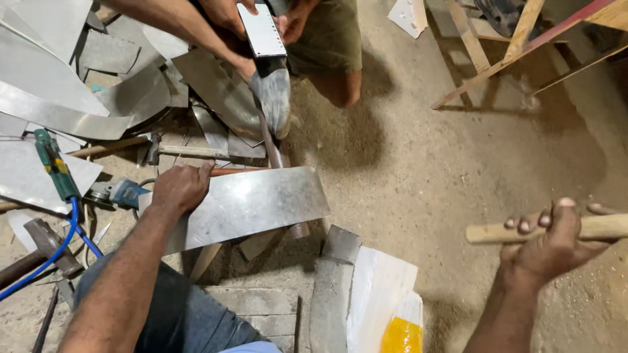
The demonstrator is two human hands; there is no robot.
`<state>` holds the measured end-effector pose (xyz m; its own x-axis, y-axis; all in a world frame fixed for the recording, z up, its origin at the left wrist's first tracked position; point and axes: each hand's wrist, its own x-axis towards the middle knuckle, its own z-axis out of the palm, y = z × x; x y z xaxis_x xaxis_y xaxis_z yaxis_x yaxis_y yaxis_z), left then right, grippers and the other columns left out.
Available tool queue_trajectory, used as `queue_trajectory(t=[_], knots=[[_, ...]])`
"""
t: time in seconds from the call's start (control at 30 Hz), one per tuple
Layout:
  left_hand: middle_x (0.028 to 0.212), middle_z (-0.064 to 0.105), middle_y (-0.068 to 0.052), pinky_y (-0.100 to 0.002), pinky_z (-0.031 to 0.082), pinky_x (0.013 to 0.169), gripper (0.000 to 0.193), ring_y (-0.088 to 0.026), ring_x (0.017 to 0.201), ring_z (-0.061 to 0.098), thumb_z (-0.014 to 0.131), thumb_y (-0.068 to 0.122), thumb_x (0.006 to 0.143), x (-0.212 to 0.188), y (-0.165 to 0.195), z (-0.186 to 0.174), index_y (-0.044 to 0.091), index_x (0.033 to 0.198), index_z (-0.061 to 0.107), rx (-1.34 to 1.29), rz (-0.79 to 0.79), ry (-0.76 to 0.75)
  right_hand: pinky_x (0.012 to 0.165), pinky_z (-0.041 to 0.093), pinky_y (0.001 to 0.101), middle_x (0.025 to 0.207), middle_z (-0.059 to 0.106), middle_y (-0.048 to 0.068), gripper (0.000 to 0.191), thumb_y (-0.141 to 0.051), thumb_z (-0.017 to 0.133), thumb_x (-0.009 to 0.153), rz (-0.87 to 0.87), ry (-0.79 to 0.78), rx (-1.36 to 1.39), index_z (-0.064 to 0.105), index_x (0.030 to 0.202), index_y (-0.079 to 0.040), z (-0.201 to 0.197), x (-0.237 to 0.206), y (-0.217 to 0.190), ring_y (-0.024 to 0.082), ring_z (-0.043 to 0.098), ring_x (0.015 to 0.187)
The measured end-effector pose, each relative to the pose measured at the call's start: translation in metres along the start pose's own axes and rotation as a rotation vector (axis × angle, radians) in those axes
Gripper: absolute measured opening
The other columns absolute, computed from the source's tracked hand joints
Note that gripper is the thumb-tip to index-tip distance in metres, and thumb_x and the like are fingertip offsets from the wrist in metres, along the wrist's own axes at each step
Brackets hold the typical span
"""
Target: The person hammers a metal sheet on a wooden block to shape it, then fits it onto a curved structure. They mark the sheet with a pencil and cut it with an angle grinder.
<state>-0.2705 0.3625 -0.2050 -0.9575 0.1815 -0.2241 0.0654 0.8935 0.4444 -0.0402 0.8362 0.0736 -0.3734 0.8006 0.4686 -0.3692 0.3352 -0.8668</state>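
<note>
Sheet metal, a long rectangular strip (252,204), lies across the sandy floor (418,176) with its near left end over the person's knee. Left of the strip, a green tool (53,165) with a blue cable (49,258) rests on other metal sheets (46,78), and a hammer head (46,240) lies below it. An angle grinder (116,193) sits just beside the strip's left end. The left hand (180,188) presses flat on the strip's upper left edge, fingers spread over it and not curled around anything. Beyond the strip, another person's hands hold a phone (261,29). Right of the strip, well apart from it, the right hand (553,242) is closed firmly around a wooden handle (605,227); the handle's far end runs out of view.
</note>
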Motion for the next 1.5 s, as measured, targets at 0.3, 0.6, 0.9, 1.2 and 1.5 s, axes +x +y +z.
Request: queue_trajectory(t=[0.3, 0.6, 0.9, 1.2, 1.5], knots=[[0.085, 0.074, -0.024, -0.057, 0.062, 0.075, 0.083, -0.044, 0.083, 0.074, 0.024, 0.059, 0.112, -0.006, 0.007, -0.025, 0.0, 0.08, 0.074, -0.055, -0.063, -0.072, 0.044, 0.05, 0.0282, 0.076, 0.06, 0.006, 0.028, -0.007, 0.067, 0.089, 0.574, -0.757, -0.607, 0.052, 0.112, -0.006, 0.029, -0.136, 0.136, 0.013, 0.056, 0.056], [0.094, 0.075, -0.027, -0.056, 0.054, 0.082, 0.067, -0.046, 0.092, 0.071, 0.038, 0.052, 0.105, -0.024, 0.03, -0.007, 0.003, 0.085, 0.08, -0.129, 0.001, 0.182, 0.035, 0.04, 0.0295, 0.064, 0.046, 0.002, 0.018, -0.006, 0.059, 0.094, 0.492, -0.315, -0.32, 0.048, 0.108, -0.008, -0.025, -0.077, 0.039, 0.011, 0.043, 0.043], [0.085, 0.074, -0.027, -0.053, 0.055, 0.084, 0.066, -0.043, 0.088, 0.073, 0.045, 0.053, 0.105, -0.007, 0.074, 0.024, 0.001, 0.084, 0.08, -0.1, -0.058, 0.211, 0.046, 0.051, 0.032, 0.077, 0.052, 0.008, 0.003, -0.002, 0.051, 0.116, -0.129, -0.028, 0.084, 0.049, 0.114, -0.001, -0.023, -0.004, -0.052, 0.016, 0.052, 0.055], [0.079, 0.074, -0.025, -0.054, 0.058, 0.071, 0.066, -0.042, 0.078, 0.074, 0.043, 0.053, 0.107, -0.013, 0.071, 0.014, 0.004, 0.08, 0.078, -0.105, -0.025, 0.19, 0.054, 0.052, 0.0374, 0.079, 0.06, 0.006, 0.029, -0.02, 0.066, 0.095, 0.437, -0.983, -1.009, 0.053, 0.119, -0.01, 0.018, -0.146, 0.101, 0.018, 0.059, 0.061], [0.09, 0.074, -0.026, -0.057, 0.055, 0.079, 0.064, -0.045, 0.086, 0.071, 0.043, 0.052, 0.101, -0.016, 0.058, -0.015, 0.003, 0.08, 0.079, -0.16, 0.058, 0.266, 0.038, 0.044, 0.0313, 0.068, 0.054, 0.008, 0.024, -0.005, 0.065, 0.087, 0.493, -0.408, -0.561, 0.055, 0.109, -0.005, -0.057, -0.063, 0.067, 0.015, 0.05, 0.046]])
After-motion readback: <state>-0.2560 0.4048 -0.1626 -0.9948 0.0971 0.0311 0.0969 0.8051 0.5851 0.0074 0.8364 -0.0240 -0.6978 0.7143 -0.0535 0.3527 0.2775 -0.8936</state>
